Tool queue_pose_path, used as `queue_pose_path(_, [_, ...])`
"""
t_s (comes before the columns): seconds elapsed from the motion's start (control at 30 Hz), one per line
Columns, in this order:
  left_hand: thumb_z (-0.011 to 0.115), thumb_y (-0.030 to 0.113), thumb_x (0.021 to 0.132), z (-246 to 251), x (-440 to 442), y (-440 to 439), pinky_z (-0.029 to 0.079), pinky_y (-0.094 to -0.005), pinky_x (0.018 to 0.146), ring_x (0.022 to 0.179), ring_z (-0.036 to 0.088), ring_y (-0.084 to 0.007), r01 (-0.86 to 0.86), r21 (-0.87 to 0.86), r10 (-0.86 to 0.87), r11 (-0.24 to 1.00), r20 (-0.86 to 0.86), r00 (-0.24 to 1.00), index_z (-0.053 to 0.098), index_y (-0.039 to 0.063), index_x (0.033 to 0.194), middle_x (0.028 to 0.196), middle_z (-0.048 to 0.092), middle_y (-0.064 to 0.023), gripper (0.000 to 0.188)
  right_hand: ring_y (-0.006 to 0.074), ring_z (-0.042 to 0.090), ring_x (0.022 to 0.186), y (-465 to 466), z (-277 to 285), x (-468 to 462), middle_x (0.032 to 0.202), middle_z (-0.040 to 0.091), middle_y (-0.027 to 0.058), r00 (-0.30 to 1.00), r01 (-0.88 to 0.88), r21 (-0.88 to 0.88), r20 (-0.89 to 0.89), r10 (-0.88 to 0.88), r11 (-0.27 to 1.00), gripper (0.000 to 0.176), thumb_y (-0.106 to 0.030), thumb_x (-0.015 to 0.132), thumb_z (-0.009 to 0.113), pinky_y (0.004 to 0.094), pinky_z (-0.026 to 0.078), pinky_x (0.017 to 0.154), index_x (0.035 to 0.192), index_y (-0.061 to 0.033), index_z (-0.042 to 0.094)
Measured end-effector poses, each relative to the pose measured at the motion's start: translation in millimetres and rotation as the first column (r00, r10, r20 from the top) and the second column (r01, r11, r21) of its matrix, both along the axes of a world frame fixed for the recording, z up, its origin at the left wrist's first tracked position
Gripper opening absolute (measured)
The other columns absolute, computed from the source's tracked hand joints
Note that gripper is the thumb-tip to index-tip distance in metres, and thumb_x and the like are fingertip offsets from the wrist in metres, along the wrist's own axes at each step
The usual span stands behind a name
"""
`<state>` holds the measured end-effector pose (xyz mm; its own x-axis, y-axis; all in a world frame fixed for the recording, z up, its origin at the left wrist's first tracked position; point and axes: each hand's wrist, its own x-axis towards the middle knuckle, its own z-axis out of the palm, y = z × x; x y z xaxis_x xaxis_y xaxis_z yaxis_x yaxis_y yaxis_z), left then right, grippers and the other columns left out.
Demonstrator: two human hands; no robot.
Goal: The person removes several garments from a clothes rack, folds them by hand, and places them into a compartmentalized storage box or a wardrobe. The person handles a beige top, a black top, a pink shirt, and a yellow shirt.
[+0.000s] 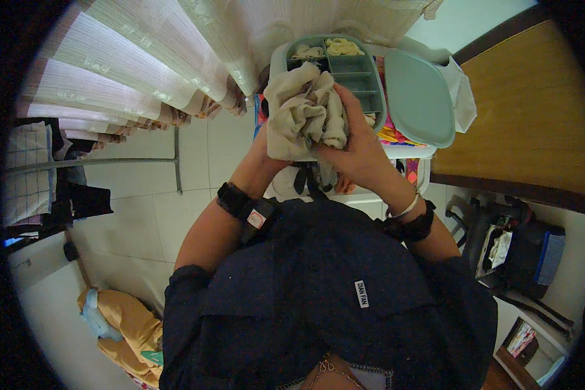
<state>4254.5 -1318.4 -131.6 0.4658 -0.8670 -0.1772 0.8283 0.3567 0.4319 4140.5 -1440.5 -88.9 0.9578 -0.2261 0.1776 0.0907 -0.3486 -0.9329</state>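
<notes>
Between my two hands is a crumpled beige cloth item [304,109], bunched up, so its exact kind is unclear. My right hand [358,139] grips its right side with the fingers curled around the edge. My left hand [268,146] supports it from the lower left, its fingers mostly hidden behind the fabric. Just beyond the cloth stands a green divided storage box [381,97]. Pale folded fabric [308,50] and a yellow fabric piece [343,47] sit in its far compartments. A green lid [419,97] lies to the right of the box.
Colourful items [395,134] lie under the lid on a white drawer unit, whose open lower drawer [421,175] holds dark and orange things. Long curtains [175,53] hang at the far left. A metal rack bar [112,163] stands left, a wooden panel [526,112] right.
</notes>
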Motion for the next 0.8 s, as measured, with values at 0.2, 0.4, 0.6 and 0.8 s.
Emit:
queue_pose_path(0.2, [0.044,0.036,0.097,-13,6,11,0.048,-0.0408,0.092,0.109,0.056,-0.0223,0.113,0.149,-0.102,0.982,-0.077,0.992,0.048,0.012,0.127,0.122,0.055,-0.0059,0.039,0.0383,0.051,0.111,-9,-1,-8,0.125,0.05,0.0195,0.997,0.011,-0.497,-0.063,-0.048,0.868,0.082,0.001,0.07,0.065,0.0422,0.042,0.094,0.142,-0.0111,0.028])
queue_pose_path(0.4, [0.05,0.016,0.093,-40,9,20,0.051,-0.0318,0.079,0.096,0.058,-0.0172,-0.127,0.308,0.083,0.943,0.153,0.985,0.049,0.005,0.122,0.11,0.058,-0.0066,0.03,0.0387,0.055,0.105,-5,-15,-1,0.118,0.053,0.0217,0.982,-0.162,-0.36,-0.154,0.113,0.919,0.075,-0.006,0.076,0.064,0.0424,0.046,0.088,0.141,-0.0115,0.026])
queue_pose_path(0.6, [0.054,0.012,0.09,-49,38,57,0.052,-0.0307,0.074,0.092,0.058,-0.0172,-0.467,0.054,-0.155,0.882,0.971,-0.18,0.048,0.003,0.121,0.108,0.058,-0.0086,0.033,0.0327,0.054,0.11,-82,-41,18,0.119,0.053,0.0208,0.988,0.044,-0.108,-0.144,-0.06,0.993,0.067,0.0,0.072,0.066,0.0378,0.043,0.093,0.133,-0.0081,0.04])
queue_pose_path(0.8, [0.049,0.035,0.092,-53,36,95,0.048,-0.024,0.059,0.08,0.055,-0.0125,-0.188,0.426,0.024,0.885,0.362,0.932,0.049,0.015,0.119,0.108,0.056,-0.0006,0.034,0.0331,0.055,0.101,-163,-95,91,0.115,0.055,0.0125,0.976,0.196,-0.712,0.077,-0.202,0.675,0.043,-0.001,0.071,0.065,0.0389,0.044,0.089,0.112,-0.0113,0.058])
